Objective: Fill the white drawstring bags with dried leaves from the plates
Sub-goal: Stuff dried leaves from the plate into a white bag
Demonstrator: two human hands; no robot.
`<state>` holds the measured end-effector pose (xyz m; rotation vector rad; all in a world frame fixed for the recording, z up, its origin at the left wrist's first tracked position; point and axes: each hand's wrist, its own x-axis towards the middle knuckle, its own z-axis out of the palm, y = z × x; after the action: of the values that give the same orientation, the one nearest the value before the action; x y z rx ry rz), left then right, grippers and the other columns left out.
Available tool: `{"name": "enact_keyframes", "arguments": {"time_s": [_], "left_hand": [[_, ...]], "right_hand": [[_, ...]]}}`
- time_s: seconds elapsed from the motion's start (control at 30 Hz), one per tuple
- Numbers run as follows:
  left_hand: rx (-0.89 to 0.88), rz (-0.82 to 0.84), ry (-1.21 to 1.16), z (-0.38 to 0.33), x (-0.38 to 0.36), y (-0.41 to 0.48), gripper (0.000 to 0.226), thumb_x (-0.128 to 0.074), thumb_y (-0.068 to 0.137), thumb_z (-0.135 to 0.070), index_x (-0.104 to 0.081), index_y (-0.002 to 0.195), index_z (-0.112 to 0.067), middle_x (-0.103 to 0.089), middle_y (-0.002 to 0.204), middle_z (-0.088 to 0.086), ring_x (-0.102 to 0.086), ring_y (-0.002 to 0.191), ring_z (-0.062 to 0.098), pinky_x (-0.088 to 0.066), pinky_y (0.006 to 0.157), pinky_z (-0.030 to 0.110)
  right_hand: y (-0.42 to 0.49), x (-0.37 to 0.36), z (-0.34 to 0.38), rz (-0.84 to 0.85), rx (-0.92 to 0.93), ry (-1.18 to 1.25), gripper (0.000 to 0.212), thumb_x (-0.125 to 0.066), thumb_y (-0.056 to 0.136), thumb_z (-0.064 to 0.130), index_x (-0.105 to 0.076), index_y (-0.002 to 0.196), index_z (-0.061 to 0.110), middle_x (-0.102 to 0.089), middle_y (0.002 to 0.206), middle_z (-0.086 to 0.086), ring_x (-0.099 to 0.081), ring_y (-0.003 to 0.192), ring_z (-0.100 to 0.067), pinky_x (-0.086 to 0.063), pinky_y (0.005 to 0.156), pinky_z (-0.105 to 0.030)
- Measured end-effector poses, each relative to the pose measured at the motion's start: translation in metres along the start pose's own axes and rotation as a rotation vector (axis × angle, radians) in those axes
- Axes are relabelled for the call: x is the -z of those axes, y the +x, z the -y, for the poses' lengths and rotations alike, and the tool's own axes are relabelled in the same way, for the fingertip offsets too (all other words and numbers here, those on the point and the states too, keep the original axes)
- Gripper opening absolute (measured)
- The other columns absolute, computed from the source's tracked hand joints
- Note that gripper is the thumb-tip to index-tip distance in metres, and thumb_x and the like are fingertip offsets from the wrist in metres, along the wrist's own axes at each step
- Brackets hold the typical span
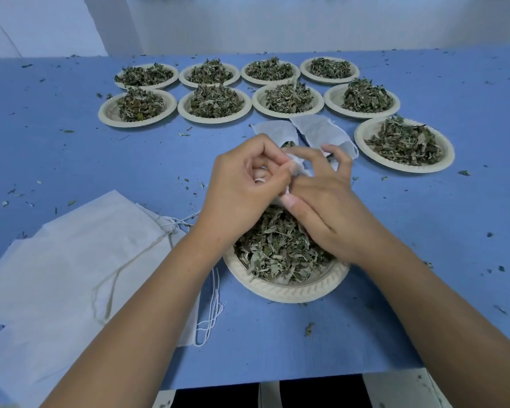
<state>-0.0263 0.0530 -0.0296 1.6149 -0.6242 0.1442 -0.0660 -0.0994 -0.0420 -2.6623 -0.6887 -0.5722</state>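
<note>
While your left hand (242, 178) and right hand (321, 195) pinch a bag (299, 167) over the near plate (283, 293), two filled bags (274, 132) lie at twelve o'clock. Nine heaped plates (328, 99) beyond and empty bags (71, 260) at eight o'clock suggest most work is left.

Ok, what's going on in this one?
A person's left hand and right hand pinch a small white fabric drawstring bag above the nearest beige paper plate of dried green leaves. Two bulging white bags lie just beyond on the blue table. Nine more heaped plates sit further back; flat empty white bags lie at left.
</note>
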Motion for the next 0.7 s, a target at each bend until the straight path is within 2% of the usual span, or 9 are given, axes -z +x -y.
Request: {"name": "enact_keyframes", "arguments": {"time_s": [0.13, 0.2, 0.3, 0.33, 0.4, 0.5, 0.57, 0.63, 0.7], "left_hand": [[0.002, -0.088, 0.018, 0.000, 0.004, 0.003, 0.019, -0.068, 0.089, -0.008, -0.060, 0.076, -0.020, -0.059, 0.055, -0.010, -0.053, 0.049, 0.002, -0.043, 0.053, 0.014], [-0.010, -0.065, -0.002, -0.001, 0.005, 0.002, 0.019, -0.067, 0.089, -0.008, -0.060, 0.077, -0.019, -0.060, 0.055, -0.009, -0.054, 0.049, 0.004, -0.044, 0.052, 0.018], [0.002, 0.002, -0.011, -0.001, 0.003, 0.000, 0.015, -0.068, 0.087, -0.007, -0.061, 0.077, -0.016, -0.061, 0.056, -0.001, -0.054, 0.048, 0.012, -0.047, 0.050, 0.024], [0.019, -0.008, 0.006, -0.001, 0.002, 0.001, 0.016, -0.068, 0.087, -0.007, -0.061, 0.077, -0.016, -0.061, 0.056, 0.000, -0.053, 0.048, 0.014, -0.047, 0.049, 0.024], [0.061, -0.089, 0.036, -0.001, 0.003, 0.002, 0.019, -0.068, 0.088, -0.005, -0.061, 0.075, -0.018, -0.060, 0.055, -0.004, -0.052, 0.048, 0.009, -0.043, 0.048, 0.017], [0.083, -0.246, 0.042, -0.002, 0.010, 0.006, 0.020, -0.065, 0.090, -0.007, -0.059, 0.075, -0.018, -0.061, 0.054, -0.009, -0.046, 0.041, 0.001, -0.034, 0.044, 0.011], [0.062, -0.332, 0.060, -0.002, 0.013, 0.007, 0.019, -0.065, 0.091, -0.011, -0.059, 0.075, -0.020, -0.062, 0.053, -0.011, -0.045, 0.043, 0.007, -0.031, 0.044, 0.014], [0.034, -0.385, 0.078, -0.002, 0.013, 0.008, 0.019, -0.065, 0.091, -0.012, -0.058, 0.074, -0.019, -0.061, 0.053, -0.013, -0.048, 0.048, 0.012, -0.033, 0.045, 0.017], [0.004, -0.416, 0.078, -0.003, 0.013, 0.008, 0.019, -0.064, 0.091, -0.010, -0.057, 0.076, -0.017, -0.061, 0.053, -0.014, -0.052, 0.048, 0.006, -0.036, 0.047, 0.016]], "right_hand": [[-0.002, 0.015, -0.010, -0.397, -0.015, 0.093, 0.046, -0.029, 0.098, 0.027, -0.073, 0.088, 0.020, -0.071, 0.094, 0.013, -0.050, 0.121, -0.015, -0.018, 0.104, -0.042], [-0.001, 0.014, -0.006, -0.354, 0.006, 0.079, 0.045, -0.026, 0.099, 0.028, -0.071, 0.094, 0.023, -0.069, 0.101, 0.014, -0.047, 0.124, -0.017, -0.018, 0.104, -0.045], [0.002, 0.002, 0.001, -0.048, 0.020, 0.066, 0.045, -0.020, 0.101, 0.029, -0.066, 0.100, 0.027, -0.065, 0.113, 0.012, -0.037, 0.135, -0.020, -0.010, 0.111, -0.043], [0.001, 0.002, 0.000, -0.021, 0.007, 0.084, 0.047, -0.021, 0.101, 0.029, -0.067, 0.103, 0.024, -0.065, 0.114, 0.012, -0.037, 0.135, -0.018, -0.009, 0.111, -0.041], [0.001, 0.009, -0.004, -0.162, -0.065, 0.205, 0.042, -0.029, 0.100, 0.030, -0.070, 0.101, 0.023, -0.067, 0.108, 0.014, -0.045, 0.126, -0.015, -0.014, 0.108, -0.038], [-0.001, 0.021, -0.013, -0.415, -0.069, 0.330, 0.020, -0.053, 0.094, 0.024, -0.070, 0.088, 0.015, -0.068, 0.091, 0.005, -0.058, 0.098, -0.014, -0.033, 0.097, -0.040], [0.000, 0.021, -0.010, -0.262, -0.027, 0.380, 0.014, -0.068, 0.087, 0.026, -0.068, 0.092, 0.012, -0.066, 0.094, 0.001, -0.060, 0.090, -0.014, -0.041, 0.091, -0.032], [0.002, 0.014, -0.003, 0.055, -0.028, 0.394, 0.033, -0.074, 0.081, 0.037, -0.066, 0.109, 0.021, -0.063, 0.108, 0.005, -0.057, 0.101, -0.011, -0.039, 0.098, -0.029], [0.002, 0.003, 0.001, 0.240, 0.021, 0.326, 0.043, -0.073, 0.080, 0.038, -0.065, 0.119, 0.023, -0.060, 0.118, 0.007, -0.050, 0.112, -0.008, -0.032, 0.105, -0.027]]}}
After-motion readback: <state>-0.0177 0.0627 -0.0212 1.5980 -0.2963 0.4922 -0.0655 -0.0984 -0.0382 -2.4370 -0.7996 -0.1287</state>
